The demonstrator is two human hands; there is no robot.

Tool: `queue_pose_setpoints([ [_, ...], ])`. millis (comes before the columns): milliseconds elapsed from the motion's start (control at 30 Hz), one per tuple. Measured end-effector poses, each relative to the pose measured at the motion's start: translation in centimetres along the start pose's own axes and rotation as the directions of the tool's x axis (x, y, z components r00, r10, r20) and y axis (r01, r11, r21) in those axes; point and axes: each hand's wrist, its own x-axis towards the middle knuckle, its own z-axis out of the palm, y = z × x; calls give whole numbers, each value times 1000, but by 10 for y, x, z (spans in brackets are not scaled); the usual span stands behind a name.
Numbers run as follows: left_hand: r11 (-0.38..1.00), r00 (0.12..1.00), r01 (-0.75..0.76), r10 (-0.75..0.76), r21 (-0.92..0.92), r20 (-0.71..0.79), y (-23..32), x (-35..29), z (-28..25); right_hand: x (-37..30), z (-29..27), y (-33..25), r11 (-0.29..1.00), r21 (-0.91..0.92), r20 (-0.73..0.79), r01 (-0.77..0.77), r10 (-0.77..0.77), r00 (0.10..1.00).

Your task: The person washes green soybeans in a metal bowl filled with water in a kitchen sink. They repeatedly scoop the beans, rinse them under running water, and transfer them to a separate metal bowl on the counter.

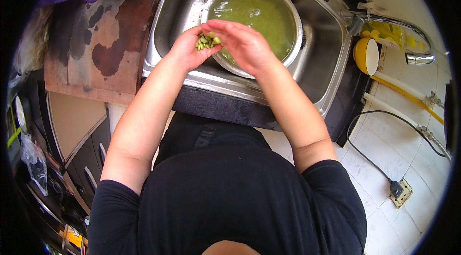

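Note:
My left hand (186, 49) is cupped, palm up, around a small heap of light-green beans (207, 42). They look wet, and their exact kind is hard to make out. Beside it, my right hand (245, 46) is stretched out with its fingers nearly straight, its fingertips meeting the left hand's at the top. Both hands are over the near-left rim of a round metal basin (299, 26). Cloudy green water (259, 12) fills the basin. Anything at its bottom is hidden.
The basin stands in a steel sink (319, 58) with a chrome faucet (420, 58) at its right. A yellow bowl with a white inside (366, 56) sits by the wall. Left of the sink lies a stained brown board (98, 43). A black plug (396, 188) is in a wall socket.

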Motion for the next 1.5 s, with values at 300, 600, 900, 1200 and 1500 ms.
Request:
queue_pose_setpoints([
  [300,993,987,111,-105,-43,121,5,8,-15,-7,-32,-40,724,-690,-235,19,-249,939],
  [600,990,987,109,-118,84,105,6,-4,4,-35,-154,-73,-544,-811,-179,-214,-117,977],
  [900,991,990,126,-128,54,54,6,1,3,-33,-156,-34,-813,-564,-324,-145,56,945],
  [1200,991,992,123,-124,59,20,6,-2,7,-36,-146,-37,-426,-904,-2,-44,-100,995],
  [1500,992,993,99,-103,73,52,6,2,-2,-25,-92,20,-238,-961,-199,-144,226,954],
])
